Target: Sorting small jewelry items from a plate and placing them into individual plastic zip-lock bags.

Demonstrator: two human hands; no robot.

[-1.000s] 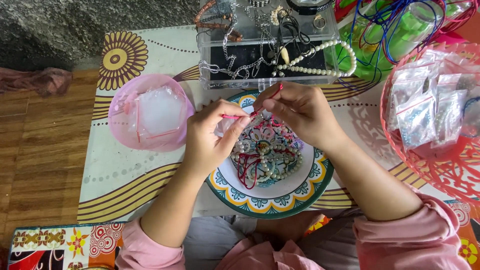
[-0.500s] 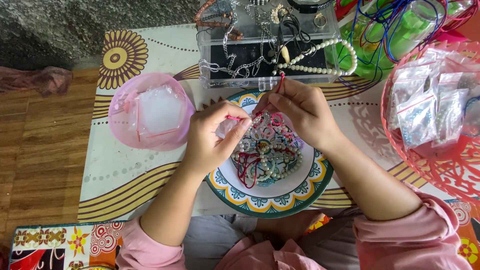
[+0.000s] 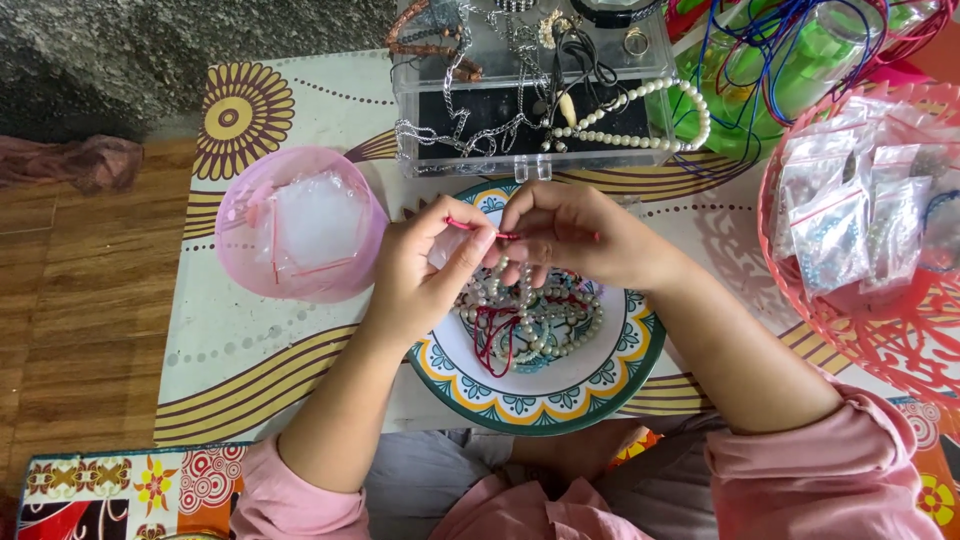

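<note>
Hands met over the plate as I watched from the head camera: the left hand [image 3: 425, 270] pinched a thin red cord [image 3: 470, 227] between thumb and forefinger, and the right hand [image 3: 575, 235] closed its fingertips on the same cord, just beside the left. Both were clenched on that cord; I could not tell whether a bead sat between the fingertips. From the right hand a short strand of white pearl beads [image 3: 522, 300] hung down into the round ceramic plate with a yellow and teal patterned rim [image 3: 545, 405], where more pearls and a loop of dark red cord [image 3: 497, 335] lay heaped together.

I judged the grip the weak spot: the cord was thin and held only at the tips, so a slight slackening could have let it slip and the threaded beads run off. The hanging strand also touched the heap below, and it could have snagged on the loose cord there.

Just beyond the hands stood a clear plastic jewellery box [image 3: 530, 100] draped with chains and a white bead necklace [image 3: 640, 115]; a raised knuckle might have caught it. A pink plastic bowl holding clear bags [image 3: 300, 222] stood left of the hands on the patterned counter [image 3: 230, 330], and a red openwork basket of small bags [image 3: 880, 290] sat well to the right.
</note>
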